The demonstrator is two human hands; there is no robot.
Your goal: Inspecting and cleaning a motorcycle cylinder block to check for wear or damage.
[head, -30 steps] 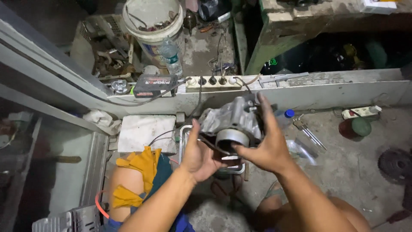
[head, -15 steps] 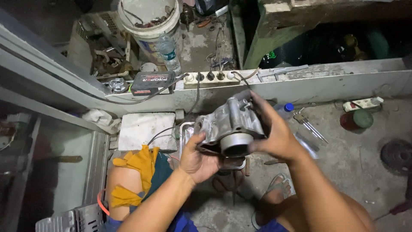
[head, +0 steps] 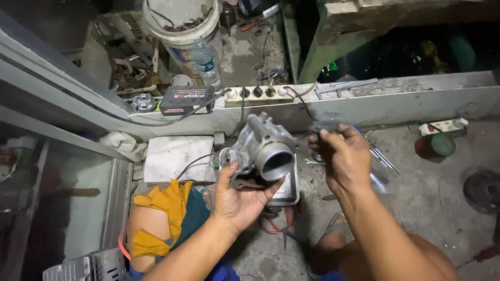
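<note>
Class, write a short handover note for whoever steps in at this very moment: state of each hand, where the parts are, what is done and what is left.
Left hand: cradles the grey cast metal housing from below, round bore facing the camera.
Right hand: raised beside it, fingertips pinching a small dark part, too blurred to identify.
Done: small part and housing are apart.
Left: both are held above the metal tray; neither is set down.

A cast metal housing (head: 260, 151), dull grey with a smooth bore, is seen. A yellow cloth (head: 161, 208) looks soft and matt. The concrete floor (head: 432, 192) appears rough; the bucket (head: 179, 31) is plastic.
</note>
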